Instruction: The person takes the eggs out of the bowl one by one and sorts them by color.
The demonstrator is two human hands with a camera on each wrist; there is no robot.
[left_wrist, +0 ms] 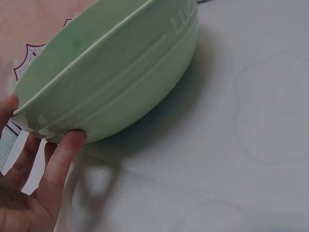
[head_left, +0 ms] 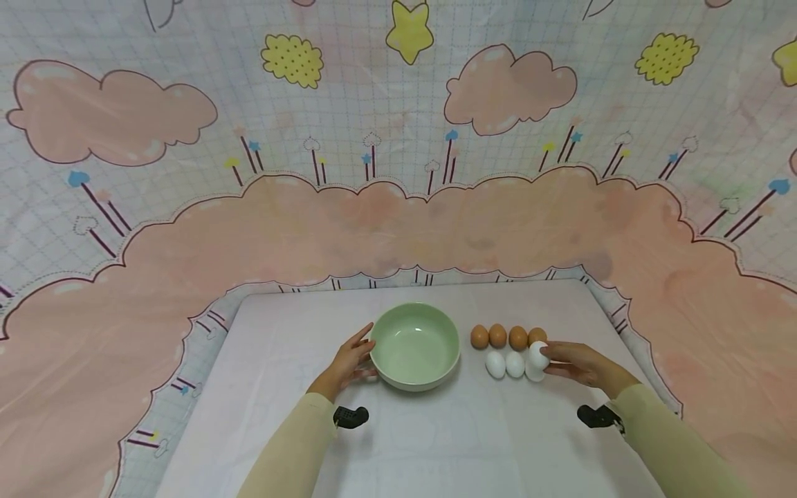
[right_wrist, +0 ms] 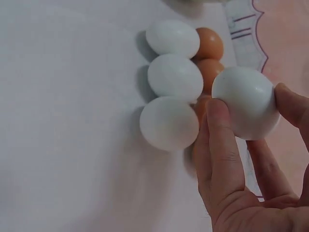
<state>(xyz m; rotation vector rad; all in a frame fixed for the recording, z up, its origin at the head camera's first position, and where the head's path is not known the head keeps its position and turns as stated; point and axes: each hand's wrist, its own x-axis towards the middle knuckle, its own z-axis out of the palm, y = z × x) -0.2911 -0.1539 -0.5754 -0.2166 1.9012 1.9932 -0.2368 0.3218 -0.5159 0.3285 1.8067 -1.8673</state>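
At the left side of a light green bowl (head_left: 416,346), my left hand (head_left: 350,361) has its fingers spread, the tips touching the outer wall and rim. The left wrist view shows one fingertip at the bowl's rim (left_wrist: 58,77) and another pressed on the wall lower down. My right hand (head_left: 582,364) pinches a white egg (right_wrist: 246,103) between thumb and fingertips, raised above the other eggs. Beneath and beside it, three white eggs (right_wrist: 169,123) lie in a row. Behind them runs a row of several brown eggs (head_left: 498,336), partly hidden in the right wrist view.
Everything stands on a table with a white cover (head_left: 436,443). A patterned cloth with clouds and stars (head_left: 398,228) hangs behind and around it. Black devices (head_left: 351,417) are worn at both wrists, beside pale yellow sleeves (head_left: 292,443).
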